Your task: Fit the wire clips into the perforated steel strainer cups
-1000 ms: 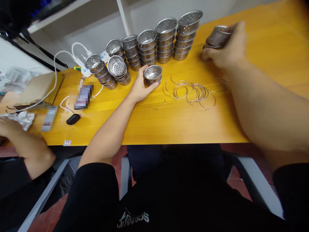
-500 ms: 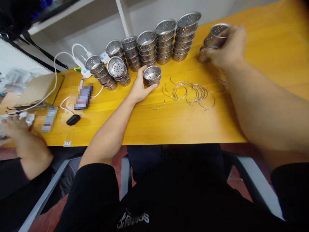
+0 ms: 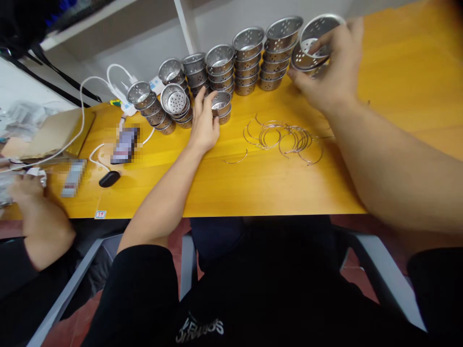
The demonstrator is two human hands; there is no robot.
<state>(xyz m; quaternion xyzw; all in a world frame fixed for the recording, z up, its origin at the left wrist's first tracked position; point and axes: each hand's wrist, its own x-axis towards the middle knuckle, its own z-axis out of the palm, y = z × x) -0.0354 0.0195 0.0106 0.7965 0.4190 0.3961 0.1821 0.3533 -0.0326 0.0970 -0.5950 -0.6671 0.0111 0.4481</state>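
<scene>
Rows of stacked perforated metal cups (image 3: 246,65) stand along the back of the yellow table. My left hand (image 3: 205,120) is beside a short stack of cups (image 3: 223,108) in front of the rows, fingers apart, its fingertips near the stack's left side. My right hand (image 3: 333,70) grips metal cups (image 3: 307,60) at the right end of the rows; they are tilted, one set in or against another. Several thin wire rings (image 3: 280,137) lie in a loose pile on the table between my hands, with a single curved wire (image 3: 237,158) to their left.
At the left lie a phone (image 3: 125,144) with a white cable, a black oval object (image 3: 109,179), a second flat device (image 3: 74,178) and a cardboard piece (image 3: 54,135). Another person's arm (image 3: 47,221) rests at the table's left edge. A shelf (image 3: 90,21) stands behind.
My left hand has moved up and left, and its fingers have come off the short stack, which now stands farther back. My right hand has brought its cups left, toward the rows, and tilted them.
</scene>
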